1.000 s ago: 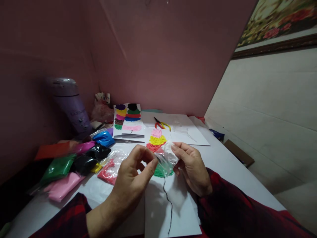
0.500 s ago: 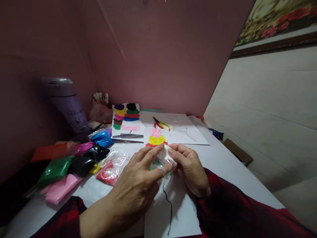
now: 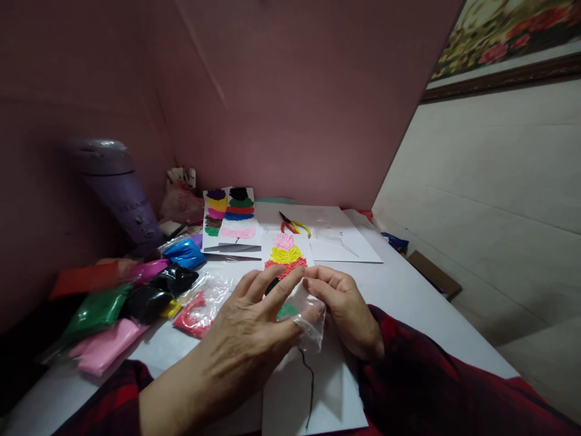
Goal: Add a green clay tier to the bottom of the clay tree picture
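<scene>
Over a white card [image 3: 336,387] with pink, yellow and red textured bands [image 3: 285,254] and a thin dark line down its lower part, both hands meet at a clear plastic bag [image 3: 313,330]. My left hand [image 3: 249,327] has its thumb at the bag, and its fingers reach over the card. The fingers of my right hand [image 3: 342,303] are closed on the bag's upper right edge. Between the hands shows a green patch [image 3: 287,311]; whether it lies in the bag or on the card is unclear. A black patch is partly hidden by my left fingers.
Bagged coloured clay [image 3: 149,303] lies in a pile at the left, with a purple bottle [image 3: 124,194] behind it. Cards with colour bands [image 3: 238,212] stand at the back. Pliers [image 3: 295,226] and white sheets [image 3: 363,242] lie beyond the hands. A brown box [image 3: 433,275] is at the right.
The clear bag now hangs lower and more spread out between my hands, and more of the green patch and a black patch show. The whole view has shifted slightly.
</scene>
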Demonstrator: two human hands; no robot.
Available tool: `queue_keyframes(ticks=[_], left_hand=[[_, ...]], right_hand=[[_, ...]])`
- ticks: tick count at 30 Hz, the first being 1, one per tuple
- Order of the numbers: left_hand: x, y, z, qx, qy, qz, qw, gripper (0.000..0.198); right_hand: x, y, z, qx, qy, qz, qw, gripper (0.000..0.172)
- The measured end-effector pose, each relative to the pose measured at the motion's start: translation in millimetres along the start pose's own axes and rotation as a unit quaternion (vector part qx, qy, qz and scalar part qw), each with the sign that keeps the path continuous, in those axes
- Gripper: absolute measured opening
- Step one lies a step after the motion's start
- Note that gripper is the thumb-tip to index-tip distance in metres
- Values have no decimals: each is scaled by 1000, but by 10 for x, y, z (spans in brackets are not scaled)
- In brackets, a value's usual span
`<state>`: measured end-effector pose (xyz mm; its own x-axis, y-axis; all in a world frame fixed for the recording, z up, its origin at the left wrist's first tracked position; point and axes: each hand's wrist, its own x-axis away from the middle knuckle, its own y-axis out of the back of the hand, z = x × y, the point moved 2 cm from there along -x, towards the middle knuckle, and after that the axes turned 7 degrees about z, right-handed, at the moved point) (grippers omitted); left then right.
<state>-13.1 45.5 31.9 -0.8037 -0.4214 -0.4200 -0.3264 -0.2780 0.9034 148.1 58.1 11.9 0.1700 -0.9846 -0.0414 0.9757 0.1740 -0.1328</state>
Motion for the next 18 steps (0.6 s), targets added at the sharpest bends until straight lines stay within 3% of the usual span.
queue_keyframes(ticks=[4, 8, 11, 14, 18], left_hand=[[10, 15, 28, 19, -18, -40, 999, 40], [-21, 75, 68, 209, 32, -114, 971, 36], [-41, 90, 95, 375, 116, -125, 911, 29], [-29, 58, 121, 489, 217, -115, 837, 23], [-15, 11, 150, 570, 265, -131, 766, 23]], right_hand=[[21, -19, 17, -20, 31, 12, 999, 25], [38, -44, 31, -31, 78, 76, 994, 39], [32, -48, 29, 2, 85, 90, 992, 34], [16, -29, 24, 47, 66, 46, 996, 33], [11, -28, 22, 60, 59, 29, 996, 33]])
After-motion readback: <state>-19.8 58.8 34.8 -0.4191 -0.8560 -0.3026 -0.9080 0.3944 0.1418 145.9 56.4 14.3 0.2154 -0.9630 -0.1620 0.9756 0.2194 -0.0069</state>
